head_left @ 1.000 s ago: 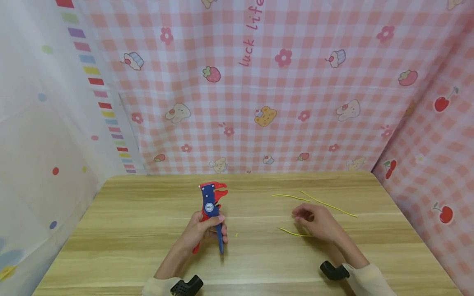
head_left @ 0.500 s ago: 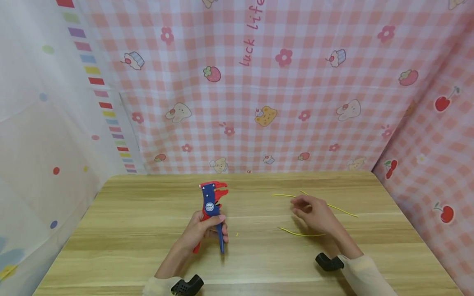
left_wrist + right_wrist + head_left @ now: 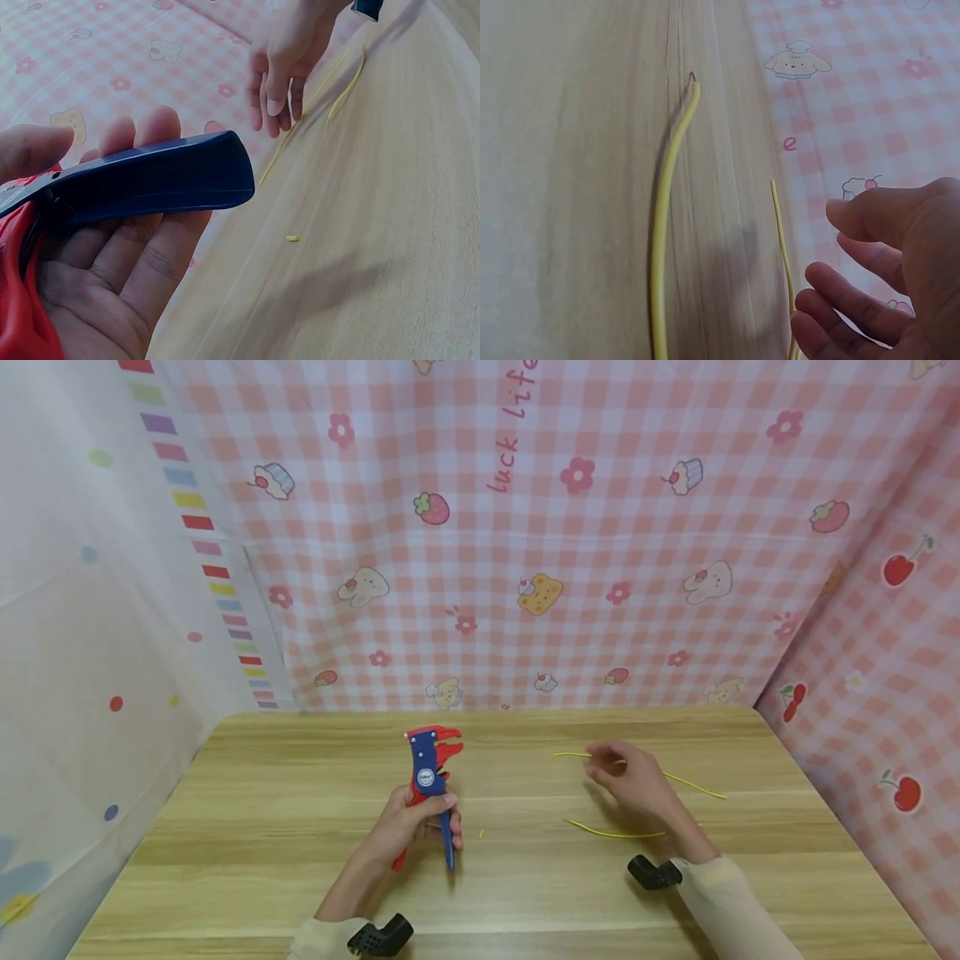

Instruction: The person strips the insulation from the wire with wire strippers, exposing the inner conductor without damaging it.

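Observation:
My left hand grips a red and blue wire stripper above the table, jaws pointing away from me. In the left wrist view its blue handle lies across the fingers. My right hand hovers over the far yellow wires with loosely bent fingers. Thumb and fingertips stand apart in the right wrist view, nothing between them. One far wire passes partly hidden under this hand; another wire end shows left of it. A nearer yellow wire has a short bare end in the right wrist view.
A tiny yellow piece of insulation lies on the wooden table right of the stripper. A pink checked curtain hangs along the table's back edge, and more cloth hangs at both sides.
My right hand has moved away from me and slightly left, from beside the near wire to over the far wires. The left hand and the wire stripper have stayed in place.

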Available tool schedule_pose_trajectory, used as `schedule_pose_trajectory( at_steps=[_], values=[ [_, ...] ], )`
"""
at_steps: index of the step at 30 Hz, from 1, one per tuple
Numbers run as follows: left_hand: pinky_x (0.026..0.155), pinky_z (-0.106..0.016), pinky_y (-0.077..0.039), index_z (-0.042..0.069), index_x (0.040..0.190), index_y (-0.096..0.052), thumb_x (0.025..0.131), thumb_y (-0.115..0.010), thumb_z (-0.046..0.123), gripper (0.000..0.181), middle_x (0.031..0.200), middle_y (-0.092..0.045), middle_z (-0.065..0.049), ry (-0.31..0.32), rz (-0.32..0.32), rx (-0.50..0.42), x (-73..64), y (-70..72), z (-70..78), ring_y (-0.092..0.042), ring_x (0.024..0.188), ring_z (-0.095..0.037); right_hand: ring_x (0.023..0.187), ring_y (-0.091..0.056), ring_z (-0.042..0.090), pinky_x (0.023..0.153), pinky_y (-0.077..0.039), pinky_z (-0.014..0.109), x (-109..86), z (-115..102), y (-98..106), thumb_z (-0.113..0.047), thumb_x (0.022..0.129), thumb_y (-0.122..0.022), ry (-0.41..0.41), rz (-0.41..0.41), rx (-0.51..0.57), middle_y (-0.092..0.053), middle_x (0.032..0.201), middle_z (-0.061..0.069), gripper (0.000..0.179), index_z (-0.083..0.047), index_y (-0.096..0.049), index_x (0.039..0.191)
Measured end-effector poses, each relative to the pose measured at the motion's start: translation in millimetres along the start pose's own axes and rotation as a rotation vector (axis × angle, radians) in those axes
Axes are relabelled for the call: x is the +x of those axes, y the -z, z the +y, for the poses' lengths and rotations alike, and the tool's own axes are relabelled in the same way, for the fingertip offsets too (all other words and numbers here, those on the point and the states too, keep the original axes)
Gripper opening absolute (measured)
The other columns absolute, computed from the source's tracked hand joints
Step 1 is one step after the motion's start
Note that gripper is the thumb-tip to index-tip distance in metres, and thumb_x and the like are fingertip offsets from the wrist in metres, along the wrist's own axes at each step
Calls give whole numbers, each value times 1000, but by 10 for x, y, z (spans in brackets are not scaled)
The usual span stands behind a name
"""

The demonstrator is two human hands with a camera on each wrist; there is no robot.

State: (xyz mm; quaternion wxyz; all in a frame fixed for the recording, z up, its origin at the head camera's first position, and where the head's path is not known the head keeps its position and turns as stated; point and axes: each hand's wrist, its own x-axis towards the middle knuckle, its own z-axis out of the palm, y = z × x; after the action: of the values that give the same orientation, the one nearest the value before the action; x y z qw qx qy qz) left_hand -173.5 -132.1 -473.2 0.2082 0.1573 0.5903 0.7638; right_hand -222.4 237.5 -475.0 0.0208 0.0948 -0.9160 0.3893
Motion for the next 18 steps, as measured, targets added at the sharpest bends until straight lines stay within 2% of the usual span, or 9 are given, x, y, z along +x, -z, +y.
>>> schedule_pose_trajectory(
  at_steps=[8, 14, 18],
  values=[
    [76, -38, -65, 6, 109, -56, 104, -58, 18, 13, 79, -73, 2, 2, -13, -2, 3, -1, -3, -77, 72, -17, 109, -69, 33, 96, -57, 49, 124, 30, -33, -16, 97, -70, -8, 5, 11, -70, 123, 17, 33, -3, -66, 127],
    [75, -39, -65, 2, 112, -53, 104, -58, 18, 19, 80, -73, 2, 2, -17, -2, 4, -10, -1, -77, 72, -17, 109, -69, 33, 97, -57, 49, 200, 34, -62, -14, 97, -70, -32, 6, -5, -71, 122, 17, 32, -2, -67, 126],
    [75, -39, -65, 3, 112, -53, 104, -58, 18, 18, 79, -73, 2, 7, -12, -4, 1, -14, 9, -77, 71, -18, 113, -68, 35, 100, -56, 50, 244, 40, -96, -11, 97, -68, -42, -1, -10, -71, 123, 19, 31, 0, -67, 126]
  ],
)
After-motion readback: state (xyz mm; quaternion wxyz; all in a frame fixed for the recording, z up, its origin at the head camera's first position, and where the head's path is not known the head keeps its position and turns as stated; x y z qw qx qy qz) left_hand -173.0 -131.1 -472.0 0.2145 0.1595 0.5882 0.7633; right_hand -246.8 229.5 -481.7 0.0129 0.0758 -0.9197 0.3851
